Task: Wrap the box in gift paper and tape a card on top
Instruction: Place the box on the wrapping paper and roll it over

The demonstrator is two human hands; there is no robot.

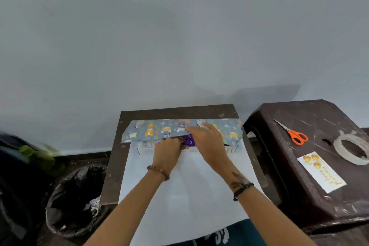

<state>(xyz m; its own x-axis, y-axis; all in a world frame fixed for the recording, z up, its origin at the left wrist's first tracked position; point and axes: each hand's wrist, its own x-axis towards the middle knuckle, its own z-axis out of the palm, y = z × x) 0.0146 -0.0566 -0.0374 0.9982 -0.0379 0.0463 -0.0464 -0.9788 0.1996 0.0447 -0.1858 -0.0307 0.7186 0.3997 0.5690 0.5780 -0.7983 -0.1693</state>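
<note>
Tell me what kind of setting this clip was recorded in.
Probably a plain room at home, set up ad hoc rather than a workshop: a small dark table pushed against a bare wall, a scuffed plastic stool holding the scissors, and a bin lined with a black bag beside it.

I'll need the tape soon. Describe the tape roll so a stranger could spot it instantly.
Look at the dark brown plastic stool right of the small table. The tape roll lies flat near its far right edge, beyond the card and right of the orange scissors. It is the only clear, ring-shaped thing there.
</note>
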